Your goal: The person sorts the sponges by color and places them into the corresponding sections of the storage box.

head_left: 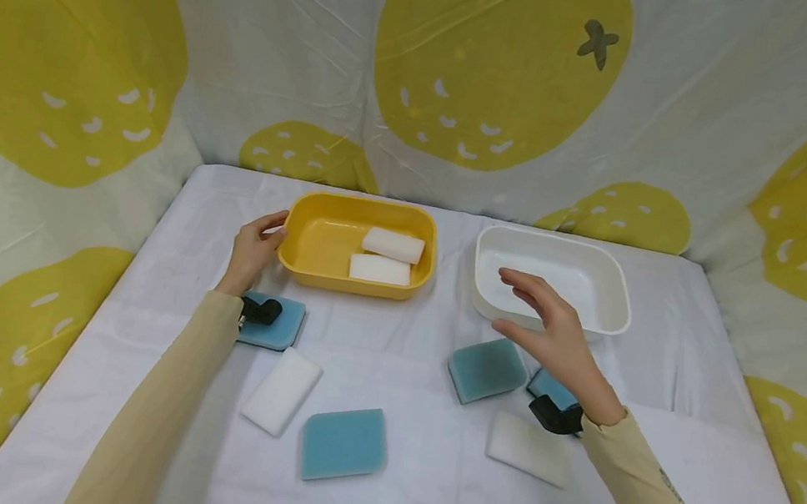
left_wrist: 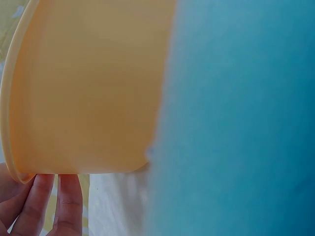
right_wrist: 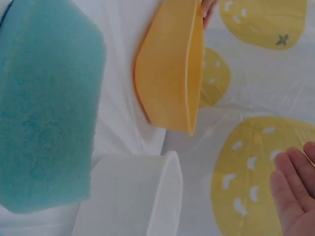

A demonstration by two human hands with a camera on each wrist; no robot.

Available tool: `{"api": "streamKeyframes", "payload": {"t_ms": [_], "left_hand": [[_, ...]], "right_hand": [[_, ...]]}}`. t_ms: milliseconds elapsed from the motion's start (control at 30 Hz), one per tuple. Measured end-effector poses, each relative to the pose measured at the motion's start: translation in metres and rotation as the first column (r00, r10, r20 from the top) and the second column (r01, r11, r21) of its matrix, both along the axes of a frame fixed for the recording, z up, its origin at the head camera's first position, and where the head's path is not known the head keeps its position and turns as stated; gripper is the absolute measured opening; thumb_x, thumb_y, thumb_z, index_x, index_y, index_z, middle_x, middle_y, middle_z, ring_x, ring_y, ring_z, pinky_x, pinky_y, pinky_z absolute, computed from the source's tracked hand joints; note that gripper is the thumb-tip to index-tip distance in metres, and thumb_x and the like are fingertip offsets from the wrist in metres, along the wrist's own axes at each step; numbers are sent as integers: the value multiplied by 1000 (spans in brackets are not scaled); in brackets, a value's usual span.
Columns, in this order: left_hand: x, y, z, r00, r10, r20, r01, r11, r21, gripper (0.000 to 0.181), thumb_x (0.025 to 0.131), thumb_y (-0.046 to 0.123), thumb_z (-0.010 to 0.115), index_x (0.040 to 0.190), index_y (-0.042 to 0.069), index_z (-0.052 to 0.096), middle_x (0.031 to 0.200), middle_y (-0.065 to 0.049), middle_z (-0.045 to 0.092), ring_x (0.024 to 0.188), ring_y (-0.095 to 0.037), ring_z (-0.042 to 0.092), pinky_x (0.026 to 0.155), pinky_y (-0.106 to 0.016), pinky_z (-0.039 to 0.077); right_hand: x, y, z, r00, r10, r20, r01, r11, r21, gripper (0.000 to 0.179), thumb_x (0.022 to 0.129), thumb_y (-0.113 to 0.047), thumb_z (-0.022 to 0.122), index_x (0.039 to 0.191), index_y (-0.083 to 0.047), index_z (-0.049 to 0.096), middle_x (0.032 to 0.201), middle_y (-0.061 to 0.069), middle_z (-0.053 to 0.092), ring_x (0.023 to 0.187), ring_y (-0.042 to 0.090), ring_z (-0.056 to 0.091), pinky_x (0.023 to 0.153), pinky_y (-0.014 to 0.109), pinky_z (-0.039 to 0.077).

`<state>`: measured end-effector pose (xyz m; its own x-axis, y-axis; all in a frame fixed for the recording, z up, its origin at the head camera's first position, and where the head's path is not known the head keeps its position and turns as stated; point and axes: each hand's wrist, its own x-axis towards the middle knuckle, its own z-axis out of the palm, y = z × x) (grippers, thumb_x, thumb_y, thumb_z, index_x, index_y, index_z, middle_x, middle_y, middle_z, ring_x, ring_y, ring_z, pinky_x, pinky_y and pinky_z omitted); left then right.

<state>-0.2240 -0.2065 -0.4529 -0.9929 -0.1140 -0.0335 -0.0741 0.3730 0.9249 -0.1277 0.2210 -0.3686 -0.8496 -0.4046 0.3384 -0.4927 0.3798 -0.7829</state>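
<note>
A yellow plastic oval tray with rounded corners [head_left: 322,240] sits just beyond and to the right of the left hand [head_left: 255,251], whose fingertips [left_wrist: 71,189] lie against its outer end wall, probably to keep it from sliding on the white cloth-covered tabletop [head_left: 427,490]. Two small white foam blocks [head_left: 393,244] rest in the tray's half farther from that hand, one behind the other, perhaps so that they share the floor without stacking. A white plastic oval tray with rounded corners [head_left: 596,286] stands beneath and beyond the right hand [head_left: 556,330]; the two trays stand side by side, apart, seemingly so that each is within reach of one hand. The loose pieces lie flat and spread out nearer the person, which likely makes each easy to pick up: a blue sponge with a dark backing [head_left: 288,330] under the left wrist, a white rectangular foam block [head_left: 282,391] nearer than it, a light-blue rectangular sponge [head_left: 344,444] between the forearms, and a teal sponge [head_left: 487,370], a partly hidden blue sponge [head_left: 551,388] and an off-white foam block [head_left: 527,448] around the right wrist. The left hand's fingers are extended, touching the yellow tray, with no firm pinch visible; the right hand is wide, thumb well apart from fingers, holding nothing.
</note>
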Motion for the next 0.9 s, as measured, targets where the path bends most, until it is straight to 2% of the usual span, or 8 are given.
{"api": "streamKeyframes", "payload": {"t_ms": [133,300,533,900], "left_hand": [[0,1,1,1000,4,3,-4,1000,4,42,100,9,49,141,3,46,138,-18,48,111,-34,54,98,-39,45],[0,2,2,1000,7,5,-7,1000,1,42,100,9,49,141,3,46,138,-17,48,111,-33,54,98,-40,45],[2,2,3,1000,-3,2,3,1000,-1,42,101,9,48,142,3,45,139,-18,47,112,-36,54,98,-39,45],[0,2,0,1000,5,10,-5,1000,4,42,101,10,49,142,4,46,139,-17,48,111,-33,53,98,-39,45]], "right_hand": [[3,17,-14,1000,-14,25,15,999,-38,67,75,19,70,136,6,46,135,22,48,125,19,45,104,24,35],[16,34,-18,999,-25,20,27,998,-60,67,74,22,68,136,8,46,135,23,47,125,16,45,103,22,35],[45,56,-26,996,-40,78,48,993,-103,65,77,22,65,137,8,44,138,19,46,127,15,44,104,22,34],[87,85,-47,970,-156,187,167,985,-44,60,83,16,63,138,6,43,139,9,47,127,6,43,100,16,36]]}}
